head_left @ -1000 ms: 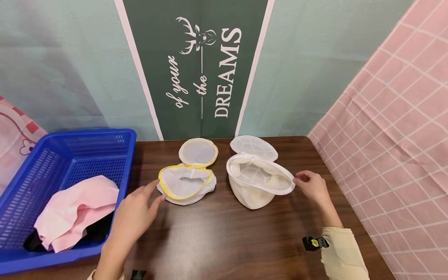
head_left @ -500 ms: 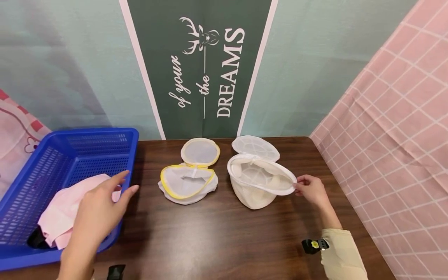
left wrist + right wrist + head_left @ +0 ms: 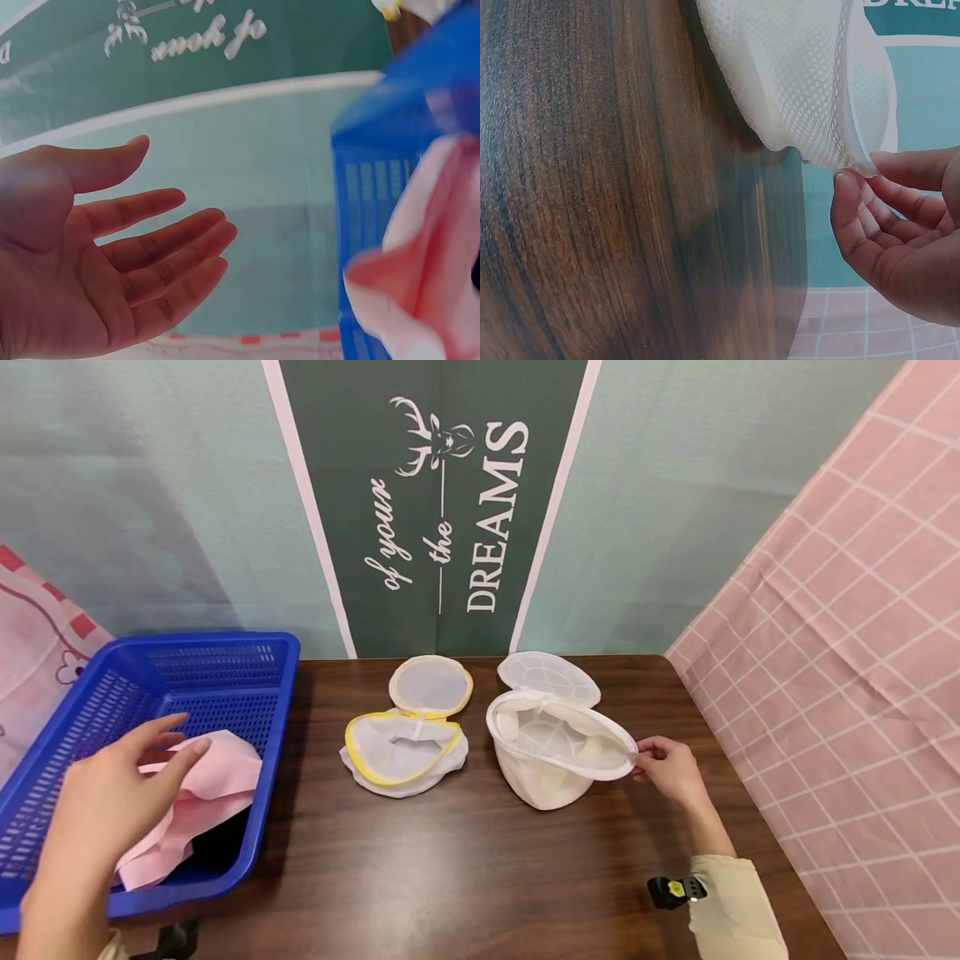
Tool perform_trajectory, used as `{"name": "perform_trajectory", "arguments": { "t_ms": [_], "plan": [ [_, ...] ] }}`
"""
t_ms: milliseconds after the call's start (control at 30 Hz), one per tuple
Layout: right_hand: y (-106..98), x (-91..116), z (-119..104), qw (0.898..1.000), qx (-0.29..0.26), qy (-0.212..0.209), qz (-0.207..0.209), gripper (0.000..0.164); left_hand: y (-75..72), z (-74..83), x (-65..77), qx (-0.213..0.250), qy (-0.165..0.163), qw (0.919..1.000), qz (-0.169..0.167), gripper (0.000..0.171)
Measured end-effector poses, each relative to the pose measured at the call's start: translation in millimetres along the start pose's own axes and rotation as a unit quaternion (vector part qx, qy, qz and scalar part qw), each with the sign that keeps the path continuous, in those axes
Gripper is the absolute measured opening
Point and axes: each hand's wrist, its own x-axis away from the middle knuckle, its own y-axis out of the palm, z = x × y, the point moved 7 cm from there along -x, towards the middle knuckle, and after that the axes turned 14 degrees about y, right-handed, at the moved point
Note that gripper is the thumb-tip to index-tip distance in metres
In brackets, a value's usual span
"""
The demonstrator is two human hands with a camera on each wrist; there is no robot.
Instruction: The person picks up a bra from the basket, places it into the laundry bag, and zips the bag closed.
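My left hand [image 3: 112, 802] hovers over the blue plastic basket [image 3: 288, 718], fingers spread and holding nothing. Pink cloth [image 3: 225, 768] lies in the basket beneath it, with something black partly hidden underneath. In the left wrist view the palm and the fingers [image 3: 150, 247] are apart from the pink cloth [image 3: 405, 277]. My right hand [image 3: 671, 768] pinches the rim of a white mesh laundry bag [image 3: 543, 781], whose round lid is folded back. In the right wrist view, thumb and index finger meet on the rim of this mesh bag [image 3: 810, 82].
A smaller white mesh bag with yellow trim [image 3: 401, 768] stands with its lid back, between the basket and the larger bag. Everything rests on a dark wooden table [image 3: 420, 877]. A green curtain [image 3: 630, 527] hangs behind, and a pink checked cloth [image 3: 847, 652] borders the right.
My left hand has moved left, from beside the yellow-trimmed bag to above the basket. My right hand has stayed at the white bag's rim, its fingers now pinching it.
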Motion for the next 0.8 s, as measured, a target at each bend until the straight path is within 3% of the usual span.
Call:
{"name": "perform_trajectory", "arguments": {
  "t_ms": [267,500,567,667,800],
  "plan": [
    [-1.7,0.7,1.9,1.0,-0.003,-0.003,0.007,0.019,-0.9,-50.5,-6.3,-0.038,-0.056,0.9948,-0.077,0.065],
    [-0.5,1.8,2.8,1.0,-0.004,-0.002,0.006,0.018,-2.1,-83.5,-12.2,-0.027,-0.08,0.9894,-0.119,0.066],
    [-0.4,1.5,2.9,1.0,-0.005,-0.002,0.005,0.019,2.5,-100.8,-15.0,-0.002,-0.085,0.9878,-0.13,0.068],
    [-0.1,1.7,2.4,1.0,-0.007,-0.004,0.003,0.019,17.8,-139.6,-18.6,0.033,-0.103,0.9832,-0.147,0.076],
    [-0.1,1.3,2.0,1.0,-0.009,-0.004,0.003,0.02,36.2,-179.7,-18.3,0.085,-0.143,0.9703,-0.175,0.086]
  ]
}}
